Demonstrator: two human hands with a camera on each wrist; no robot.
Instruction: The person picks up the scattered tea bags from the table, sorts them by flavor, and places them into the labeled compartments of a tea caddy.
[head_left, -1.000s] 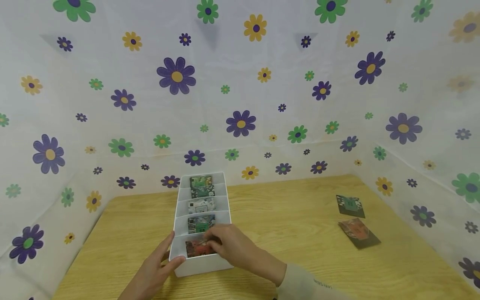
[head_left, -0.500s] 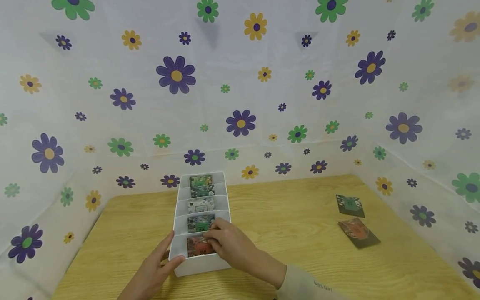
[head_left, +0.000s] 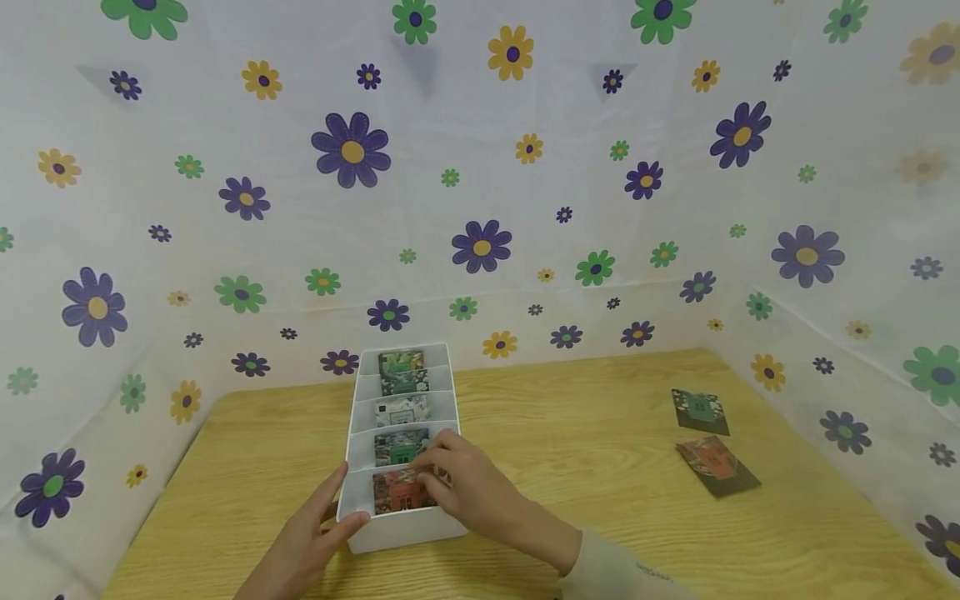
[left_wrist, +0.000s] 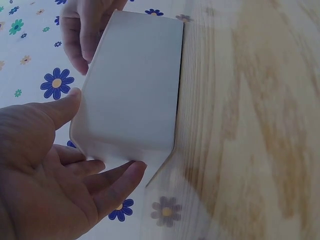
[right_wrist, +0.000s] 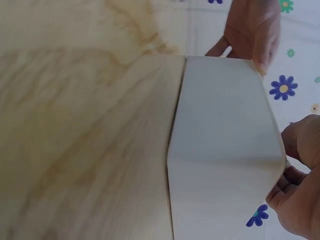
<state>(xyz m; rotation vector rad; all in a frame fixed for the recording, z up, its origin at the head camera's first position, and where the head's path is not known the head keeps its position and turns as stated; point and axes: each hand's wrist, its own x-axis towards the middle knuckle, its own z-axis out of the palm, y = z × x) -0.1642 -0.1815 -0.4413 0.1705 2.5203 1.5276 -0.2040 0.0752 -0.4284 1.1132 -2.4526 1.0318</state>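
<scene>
A white divided box (head_left: 405,532) stands on the table with a row of printed flat packets in its compartments. My left hand (head_left: 303,542) holds its near left corner, thumb on the front rim and fingers along the side wall. In the nearest compartment is a red packet (head_left: 392,492). My right hand (head_left: 483,492) reaches over the right wall and pinches this packet near its upper right edge. The left wrist view has the left hand (left_wrist: 55,165) against the box's outside; the right fingertips are hidden behind the wall in the right wrist view.
Farther back in the box are a dark green-labelled packet (head_left: 401,447), a pale packet (head_left: 402,410) and other green ones. Two square packets, one green-labelled (head_left: 701,411) and one red-labelled (head_left: 717,465), lie at the table's right. Flower-printed cloth (head_left: 480,167) surrounds the wooden table (head_left: 570,433).
The red packet has come up slightly and straightened, showing more of its face. My right fingers have shifted a little along its upper right edge. The left hand and box stay nearly still.
</scene>
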